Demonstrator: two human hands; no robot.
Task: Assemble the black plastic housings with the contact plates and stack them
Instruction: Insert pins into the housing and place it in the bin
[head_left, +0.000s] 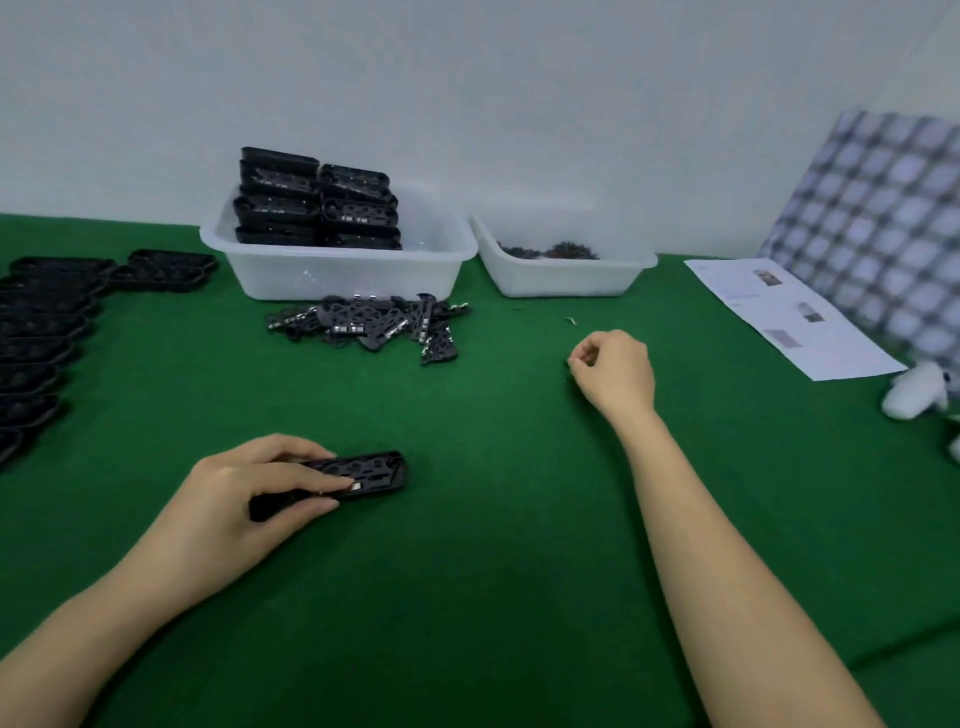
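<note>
A table with a green cloth top (493, 545) holds two white plastic tubs (337, 275) (563, 275), side by side at the back. A loose pile of black flat parts (369, 325) lies in front of the left tub, rows of black plastic housings (47, 332) fill the left edge, and one black housing (371, 473) lies near the front. A white paper sheet (789, 317) lies on the right.

Two hands over a green surface (493, 545), one housing in work.

The left hand (244, 488) grips a black housing (363, 474) lying flat on the surface. The right hand (613, 369), fingers curled, pinches something too small to tell. Behind them lies a pile of plates (374, 325), before a tub (337, 270) stacked with housings; a second tub (561, 273) stands beside it.
</note>
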